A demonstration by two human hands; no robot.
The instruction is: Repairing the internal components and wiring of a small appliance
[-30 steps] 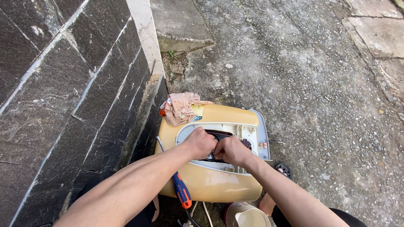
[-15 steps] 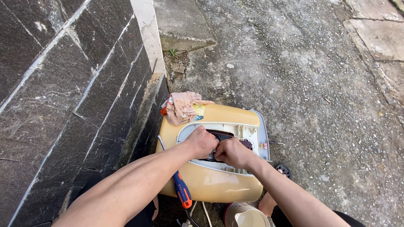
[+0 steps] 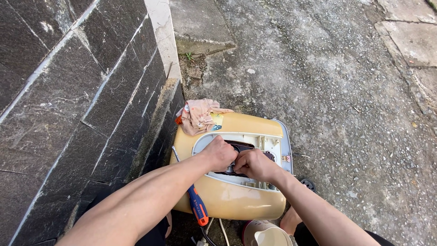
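Note:
A cream-yellow plastic body panel [image 3: 236, 200] lies on the ground, with a white-rimmed opening in its top. Both my hands reach into that opening. My left hand [image 3: 219, 153] and my right hand [image 3: 255, 164] are closed side by side on a dark part [image 3: 236, 146] set in the opening. What the fingers pinch is hidden under them. A screwdriver with a blue and orange handle [image 3: 198, 208] lies across the panel's left side, under my left forearm.
A pinkish rag [image 3: 200, 115] is draped over the panel's far left corner. A dark stone wall [image 3: 68, 114] rises close on the left. Rough concrete ground [image 3: 346, 100] spreads to the right. A pale cup-like container [image 3: 268, 234] and thin cables sit near the bottom edge.
Almost nothing differs; both hands stay on the dark part in the opening, with only slight finger movement.

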